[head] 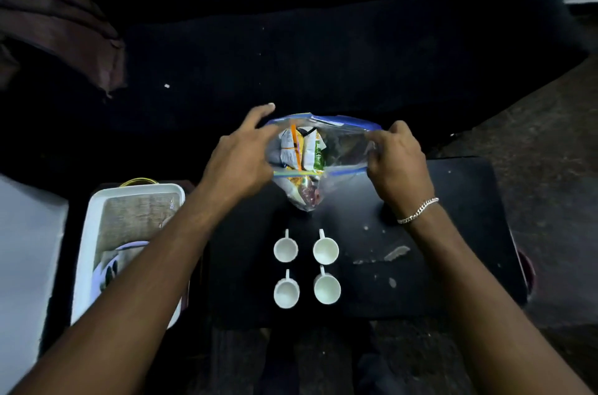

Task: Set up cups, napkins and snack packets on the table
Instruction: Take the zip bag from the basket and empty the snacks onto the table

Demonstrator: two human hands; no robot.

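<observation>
A clear zip bag [343,152] with a blue rim hangs above the far side of the black table [453,233], its mouth pulled wide. Snack packets [302,148] in white, orange and green lie inside it. My right hand [398,161] pinches the bag's right rim. At the bag's left rim is my left hand [241,155], fingers spread, thumb against the plastic. Several white cups [285,249] stand in a square on the table below the bag, handles pointing away from me.
A white tray [94,233] sits left of the table, holding a mat and a plate partly hidden by my left arm. A dark sofa fills the background, with a brownish cloth [64,29] at upper left. Pale scuffs mark the table's right half.
</observation>
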